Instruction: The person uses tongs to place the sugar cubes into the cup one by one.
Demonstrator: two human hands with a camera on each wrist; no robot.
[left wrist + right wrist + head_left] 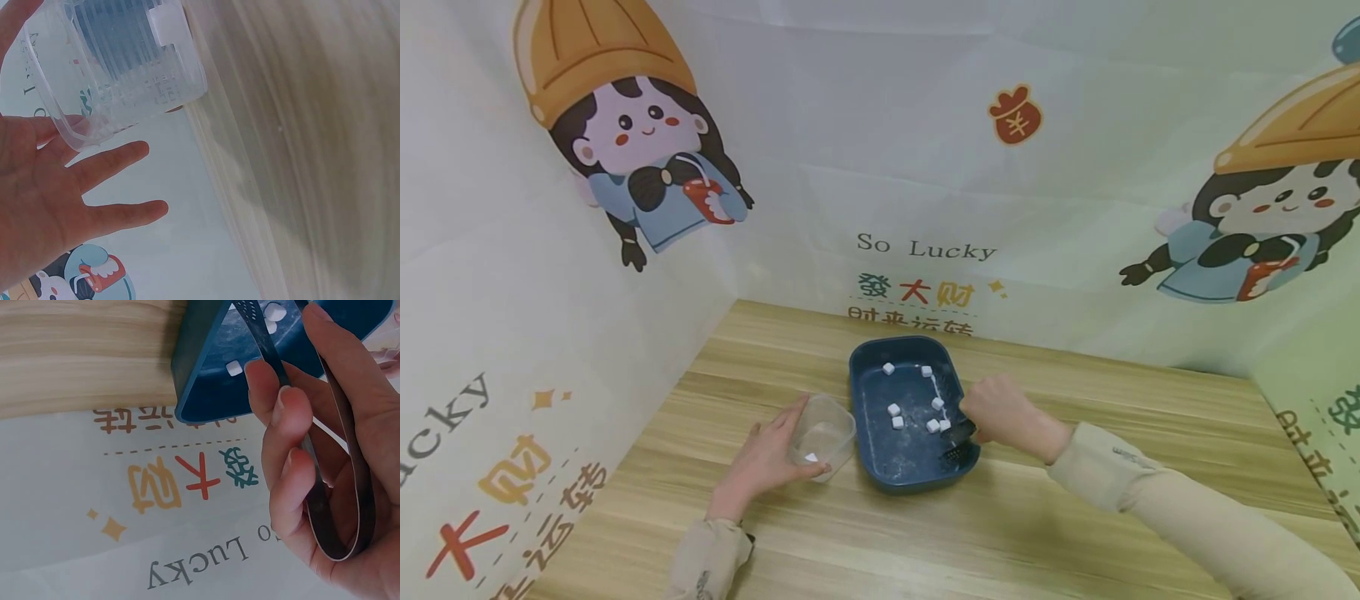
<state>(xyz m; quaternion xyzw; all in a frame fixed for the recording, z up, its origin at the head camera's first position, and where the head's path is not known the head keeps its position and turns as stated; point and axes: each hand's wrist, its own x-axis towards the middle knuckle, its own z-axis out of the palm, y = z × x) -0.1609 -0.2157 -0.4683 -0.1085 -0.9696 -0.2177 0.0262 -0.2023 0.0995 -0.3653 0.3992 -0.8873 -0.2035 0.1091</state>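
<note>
Wooden table [1150, 400]: a pale, yellowish top, darker grain streaking across it from side to side.
Blue basin [913, 387]: a deep, round-cornered one, sitting flat on the wood towards the back edge, longer sides running front to back.
Clear plastic container [822, 427]: stands on the wood just left of the basin; I can't tell whether they touch.

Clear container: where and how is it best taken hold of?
The clear container is probably best gripped by its near and far outer walls, below the rim, coming from the person's left: its open top faces up, and the blue tray sits close on its right, leaving little room there.
</note>
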